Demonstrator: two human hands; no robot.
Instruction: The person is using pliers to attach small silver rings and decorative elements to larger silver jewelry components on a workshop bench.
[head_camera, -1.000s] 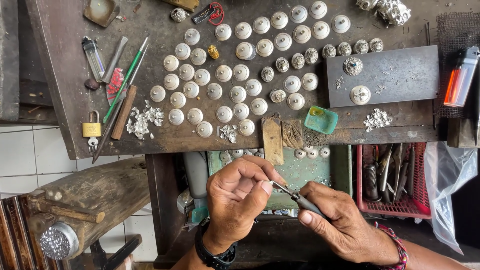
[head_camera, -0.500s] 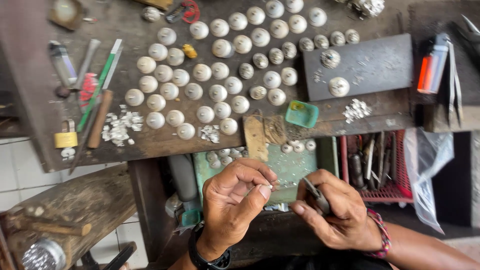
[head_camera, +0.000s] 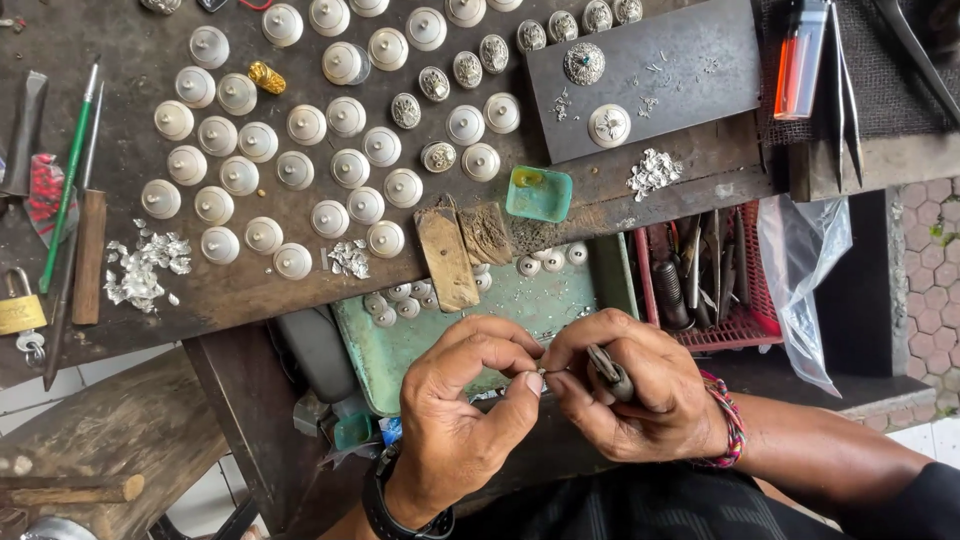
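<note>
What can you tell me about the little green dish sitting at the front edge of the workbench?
The small green dish is a shallow, squarish tray with rounded corners, teal in colour and plastic-looking. A yellowish smear sits in its upper left corner; otherwise it looks nearly empty. It lies flat and upright on the dark wooden workbench, near the front edge, just below the dark metal plate and right of two worn wooden blocks. Neither hand touches it.

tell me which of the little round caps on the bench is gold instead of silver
The small gold cap near the upper left, lying on its side among the silver caps.
</note>
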